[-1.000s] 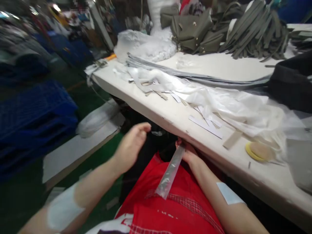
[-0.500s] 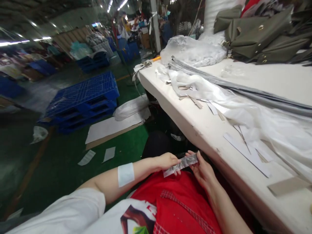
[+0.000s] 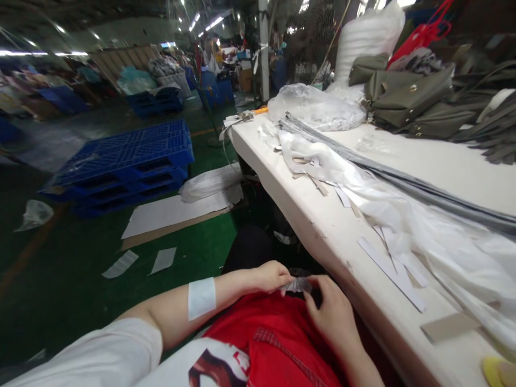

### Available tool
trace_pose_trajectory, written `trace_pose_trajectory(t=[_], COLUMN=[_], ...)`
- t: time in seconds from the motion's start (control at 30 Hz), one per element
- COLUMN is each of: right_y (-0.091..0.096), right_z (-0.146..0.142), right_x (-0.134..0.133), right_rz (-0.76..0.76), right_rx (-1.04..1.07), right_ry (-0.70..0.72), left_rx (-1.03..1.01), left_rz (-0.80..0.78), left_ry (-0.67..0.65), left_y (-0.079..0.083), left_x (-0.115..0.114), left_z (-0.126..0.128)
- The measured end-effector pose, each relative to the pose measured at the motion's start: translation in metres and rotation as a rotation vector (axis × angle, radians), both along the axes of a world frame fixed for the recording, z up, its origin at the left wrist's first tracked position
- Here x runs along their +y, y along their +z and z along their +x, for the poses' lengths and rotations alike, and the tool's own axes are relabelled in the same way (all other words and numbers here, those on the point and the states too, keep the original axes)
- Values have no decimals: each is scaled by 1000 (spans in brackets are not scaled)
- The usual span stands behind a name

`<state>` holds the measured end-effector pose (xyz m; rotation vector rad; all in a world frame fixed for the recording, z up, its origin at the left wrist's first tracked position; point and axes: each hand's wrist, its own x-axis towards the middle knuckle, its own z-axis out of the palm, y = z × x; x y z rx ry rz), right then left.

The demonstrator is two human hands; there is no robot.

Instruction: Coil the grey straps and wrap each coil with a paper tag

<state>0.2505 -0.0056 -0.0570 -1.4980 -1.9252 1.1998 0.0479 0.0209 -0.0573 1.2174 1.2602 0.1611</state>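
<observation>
Between my hands, low above the red apron (image 3: pixel 278 322), is a small strip of clear, crinkled plastic (image 3: pixel 298 285). My left hand (image 3: pixel 272 276) pinches its left end, thumb and fingers closed. The other end is gripped by my right hand (image 3: pixel 332 307), whose fingers curl over it from the table side. The strip looks bunched and partly hidden by the fingers. A pale blue patch (image 3: pixel 202 299) lies on my left forearm.
The white table (image 3: pixel 298 209) runs along my right, bearing white sheeting (image 3: pixel 387 199), long grey strips (image 3: pixel 363 161), card pieces and olive bags (image 3: pixel 415 97). Blue pallets (image 3: pixel 129 161) stand on the green floor to the left, near a white board (image 3: pixel 181 212) and scraps.
The plastic strip was stretched out flat and tilted between my hands; now it is bunched and shows less. My right hand has turned over, back upward. The view has shifted slightly.
</observation>
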Motion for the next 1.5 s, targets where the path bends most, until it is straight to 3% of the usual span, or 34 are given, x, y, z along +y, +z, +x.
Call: trace_pose_trajectory(t=[0.07,0.2,0.37,0.43,0.63,0.87,1.1,1.3,1.5], right_y=[2,-12,-12,-8,-2,-9,-26,-40,-30], right_z=[-1,-7,-4,-3,4,14,17,29,27], right_x=[-6,-6,3,5,7,3,4,2,1], right_rz=[173,241,359,374,397,401,488,477,467], right_rx=[-18,-175,-429,-467,-489,-500,-505,-467,-488], right_ry=[145,310,308,319,323,296,311,307,335], left_rx=[-11,-31,-217,-266,-293,-315,-358,-531,-462], left_rz=[28,15,-361,-409,-356,-423,-369,-403,-404], left_ry=[-81,-194,-264,-255,-152,-18,-6,-140,-100], left_y=[6,18,32,36,40,33,30,34,34], left_x=[0,8,20,19,10,13,8,13,10], left_z=[3,-2,-36,-44,-42,-42,-55,-74,-73])
